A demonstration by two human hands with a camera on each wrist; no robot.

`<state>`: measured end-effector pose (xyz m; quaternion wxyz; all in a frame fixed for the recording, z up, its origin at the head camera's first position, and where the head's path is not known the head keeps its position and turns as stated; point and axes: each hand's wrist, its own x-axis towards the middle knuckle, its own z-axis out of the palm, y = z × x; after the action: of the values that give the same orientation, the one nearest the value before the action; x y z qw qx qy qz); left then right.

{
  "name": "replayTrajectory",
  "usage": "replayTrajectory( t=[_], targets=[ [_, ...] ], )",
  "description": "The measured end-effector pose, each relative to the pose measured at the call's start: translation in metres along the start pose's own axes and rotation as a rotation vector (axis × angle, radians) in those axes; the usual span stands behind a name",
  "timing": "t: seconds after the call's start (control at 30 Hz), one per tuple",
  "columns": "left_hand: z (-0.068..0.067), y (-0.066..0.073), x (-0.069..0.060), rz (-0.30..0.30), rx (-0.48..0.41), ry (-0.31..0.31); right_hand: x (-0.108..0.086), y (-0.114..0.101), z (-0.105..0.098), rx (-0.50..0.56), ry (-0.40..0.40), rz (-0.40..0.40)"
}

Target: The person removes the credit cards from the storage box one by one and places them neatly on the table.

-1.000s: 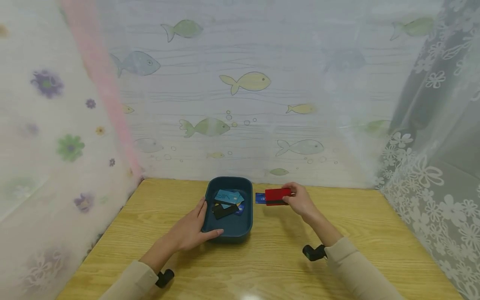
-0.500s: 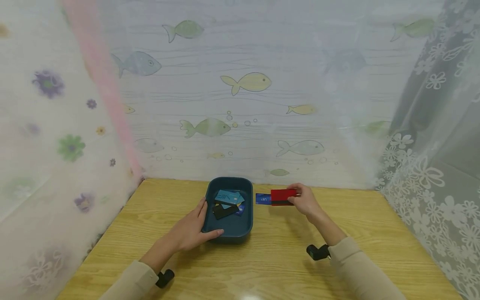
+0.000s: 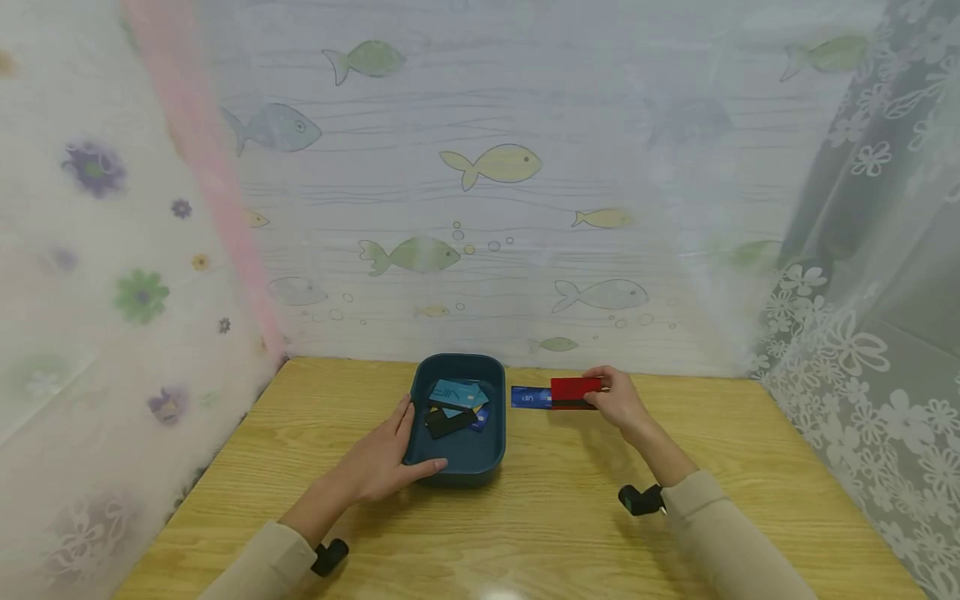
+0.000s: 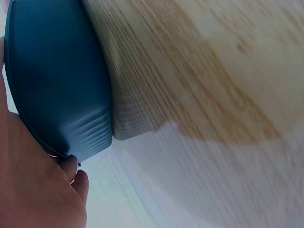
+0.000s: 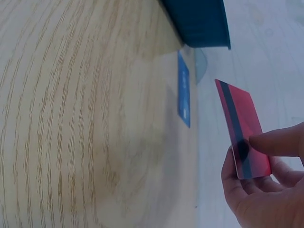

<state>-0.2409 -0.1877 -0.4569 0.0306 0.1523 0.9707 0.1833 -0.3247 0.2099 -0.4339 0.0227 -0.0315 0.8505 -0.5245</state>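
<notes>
A red card (image 3: 574, 390) with a dark stripe is pinched between the thumb and fingers of my right hand (image 3: 619, 402). In the right wrist view the red card (image 5: 243, 123) is tilted above the table, apart from a blue card (image 5: 184, 95) lying flat. From the head view, that blue card (image 3: 529, 398) is marked VIP and sits just right of a dark teal bin (image 3: 465, 458). My left hand (image 3: 375, 458) rests against the bin's left side, fingers extended, thumb over the near rim. Several cards (image 3: 457, 394), light blue, black and darker blue, lie overlapping inside.
The wooden table (image 3: 525, 533) ends at a fish-printed curtain (image 3: 487, 250) at the back. Flowered sheets (image 3: 142, 296) hang on the left, with white lace (image 3: 855, 342) on the right. Small black cameras (image 3: 641, 500) are worn on both wrists.
My right hand has moved to the right with the red card, uncovering more of the blue card beneath. The left hand and the bin have stayed where they were.
</notes>
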Motion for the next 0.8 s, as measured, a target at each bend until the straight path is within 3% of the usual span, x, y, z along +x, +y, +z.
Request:
replayTrajectory(
  t=[0.8],
  targets=[
    [0.000,0.000,0.000,-0.001,0.009,-0.006,0.019,0.028,-0.004,0.001,0.011,0.084]
  ],
)
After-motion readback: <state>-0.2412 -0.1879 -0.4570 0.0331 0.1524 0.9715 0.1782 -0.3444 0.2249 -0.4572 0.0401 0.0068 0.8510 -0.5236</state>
